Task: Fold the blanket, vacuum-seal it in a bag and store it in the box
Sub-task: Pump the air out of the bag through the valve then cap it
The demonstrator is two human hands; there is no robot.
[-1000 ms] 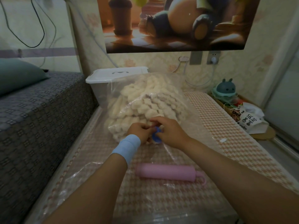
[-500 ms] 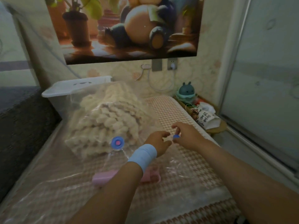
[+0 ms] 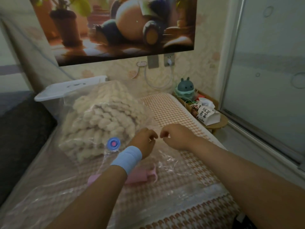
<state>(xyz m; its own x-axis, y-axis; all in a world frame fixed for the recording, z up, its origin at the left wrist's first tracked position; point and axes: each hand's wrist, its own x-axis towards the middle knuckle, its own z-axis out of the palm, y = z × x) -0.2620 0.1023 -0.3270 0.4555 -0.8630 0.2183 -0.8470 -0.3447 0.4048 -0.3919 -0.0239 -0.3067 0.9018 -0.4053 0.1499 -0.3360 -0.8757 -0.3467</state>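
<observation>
— Fingers first: how do they lie?
— Both sets are curled in. The left hand (image 3: 144,140), with a pale blue wristband (image 3: 127,158), and the right hand (image 3: 177,138) sit knuckles-up. Their fingertips almost meet over the crinkled clear vacuum bag (image 3: 166,160). Whether they pinch the film or anything small I cannot tell, because the tips are tucked under.
— And the blanket?
— The blanket (image 3: 102,119), a chunky cream knit, is heaped inside the bag, just left of the left fingers and beyond them.
— The valve?
— The round blue valve (image 3: 113,143), with a pink centre, sits on the bag left of the left fingers, slightly nearer the person.
— Anything on the near side?
— A pink pump (image 3: 137,177) lies nearer than the fingers, partly hidden by the left forearm.
— The box?
— The box (image 3: 66,90), white lid on, stands beyond the blanket, well apart from the fingers, to their far left.
</observation>
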